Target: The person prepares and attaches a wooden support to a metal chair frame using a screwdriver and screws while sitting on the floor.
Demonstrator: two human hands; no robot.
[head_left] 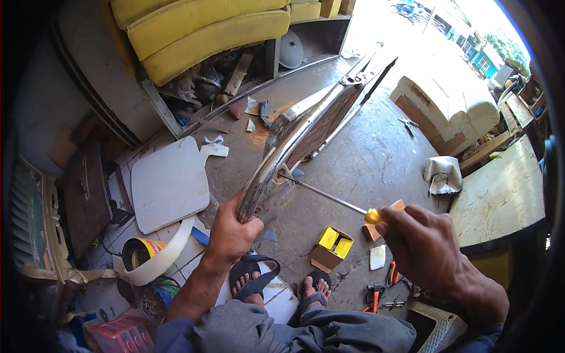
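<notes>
l hand (234,230) clenched round the near end of a curved metal frame (292,136), which slants up & away in front of the person, over the floor (365,156). r hand (432,244) wrapped tight round a yellow-handled screwdriver (332,197); long shaft points up-left, tip at a small bracket (282,174) on the frame, can't tell if it's in a screw. box w/ yellow flaps (327,259) on floor btwn the hands, nr the feet (321,286). orange-handled pliers (392,274) on floor, nr r hand. white board (170,182) left of l hand.
</notes>
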